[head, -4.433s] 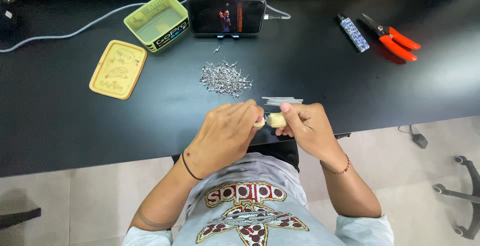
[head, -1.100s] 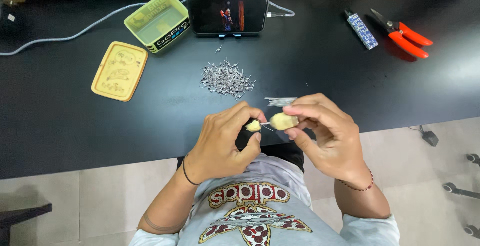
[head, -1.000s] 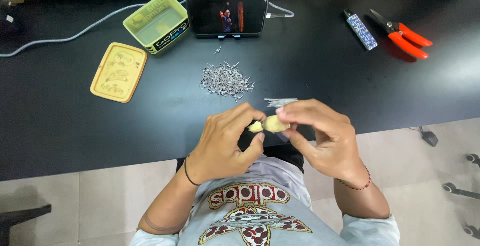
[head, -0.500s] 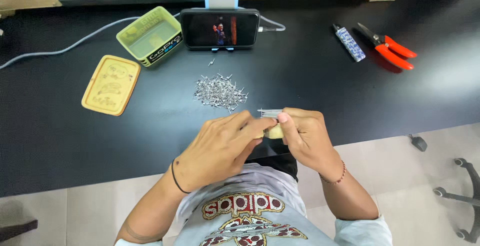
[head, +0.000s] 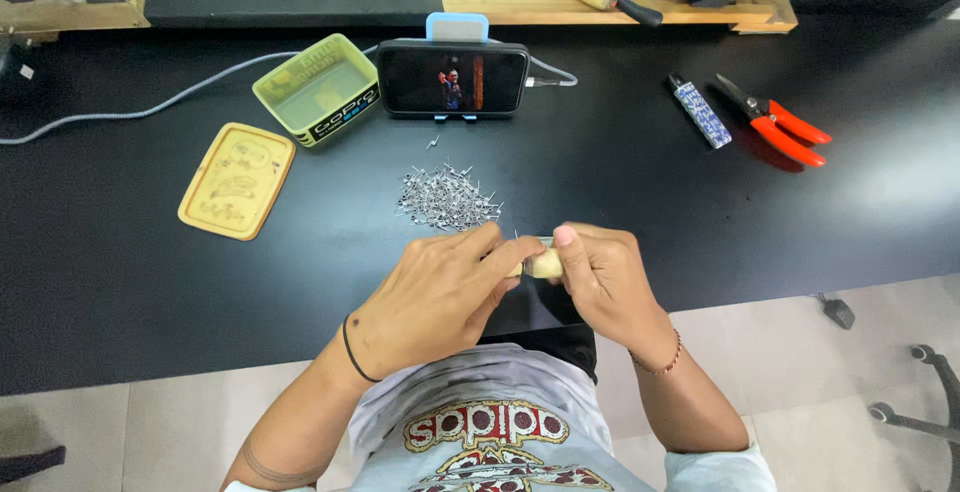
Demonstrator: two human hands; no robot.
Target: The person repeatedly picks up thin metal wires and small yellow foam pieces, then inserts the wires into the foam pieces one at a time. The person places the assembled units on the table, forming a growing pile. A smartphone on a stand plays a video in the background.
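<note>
1. Counter (head: 150,292), left to right: one yellow lid (head: 237,181), one green tin (head: 318,89), one phone (head: 453,79) on a stand, one pile of small metal pins (head: 447,198), one lighter (head: 699,111), one pair of red cutters (head: 776,122).
2. Left hand (head: 430,297) and right hand (head: 603,277), fingers curled narrow, pinch one small yellowish piece (head: 545,265) together at the counter's near edge.
3. Piece mostly hidden by fingers; pins too small to count.
</note>
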